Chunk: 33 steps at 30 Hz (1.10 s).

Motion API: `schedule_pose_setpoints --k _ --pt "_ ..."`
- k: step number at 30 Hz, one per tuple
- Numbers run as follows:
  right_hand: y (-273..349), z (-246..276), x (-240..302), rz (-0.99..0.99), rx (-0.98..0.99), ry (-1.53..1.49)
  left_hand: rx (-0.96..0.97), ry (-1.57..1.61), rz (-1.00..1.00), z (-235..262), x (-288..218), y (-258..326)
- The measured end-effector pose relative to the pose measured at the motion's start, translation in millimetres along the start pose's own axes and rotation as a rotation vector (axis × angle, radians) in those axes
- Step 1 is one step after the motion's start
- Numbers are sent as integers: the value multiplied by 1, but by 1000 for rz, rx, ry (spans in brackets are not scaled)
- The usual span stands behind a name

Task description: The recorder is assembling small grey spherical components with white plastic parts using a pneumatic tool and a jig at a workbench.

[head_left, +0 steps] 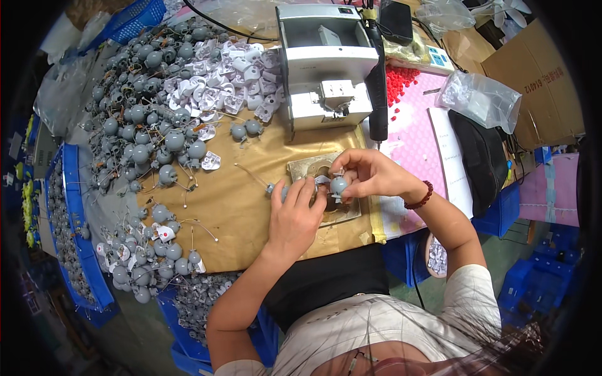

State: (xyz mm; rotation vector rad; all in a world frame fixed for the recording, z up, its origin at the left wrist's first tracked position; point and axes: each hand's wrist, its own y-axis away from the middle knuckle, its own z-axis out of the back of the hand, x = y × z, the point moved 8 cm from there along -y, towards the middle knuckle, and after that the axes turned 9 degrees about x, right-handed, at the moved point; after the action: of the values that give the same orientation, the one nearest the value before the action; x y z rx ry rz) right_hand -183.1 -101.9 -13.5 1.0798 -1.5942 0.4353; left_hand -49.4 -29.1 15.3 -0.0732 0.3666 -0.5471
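A gray ball-shaped part (338, 186) is pinched between the thumb and fingers of a right hand (374, 177) above a metal plate (343, 214). The left hand (295, 216) curls close beside it, its grip impossible to tell. Beyond the plate stand a silver machine (329, 69) and an upright black electric screwdriver (378, 100). White plastic pieces (216, 78) and more gray balls (135, 135) crowd the brown-covered table (235, 244) at left; red bits (396, 84) lie right of the screwdriver.
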Motion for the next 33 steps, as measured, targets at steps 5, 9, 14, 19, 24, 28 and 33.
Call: schedule_pose_setpoints --k 5,9,14,19,24,28,33 --pt "-9 -13 39 -15 -142 876 -16 12 -15 -1 4 1" --pt "-15 -17 43 -38 -150 1076 -25 22 -24 3 2 -3" --pt "-17 -12 41 10 -237 1075 -85 202 100 14 11 -18" --pt "0 -12 63 403 -395 1199 -81 165 154 10 12 -29" --pt "47 78 102 601 -1189 1241 -80 157 146 10 8 -32" --pt "20 149 69 368 -870 478 -92 176 159 8 7 -31" --pt "54 78 118 1027 -1024 520 -107 196 174 7 10 -27"
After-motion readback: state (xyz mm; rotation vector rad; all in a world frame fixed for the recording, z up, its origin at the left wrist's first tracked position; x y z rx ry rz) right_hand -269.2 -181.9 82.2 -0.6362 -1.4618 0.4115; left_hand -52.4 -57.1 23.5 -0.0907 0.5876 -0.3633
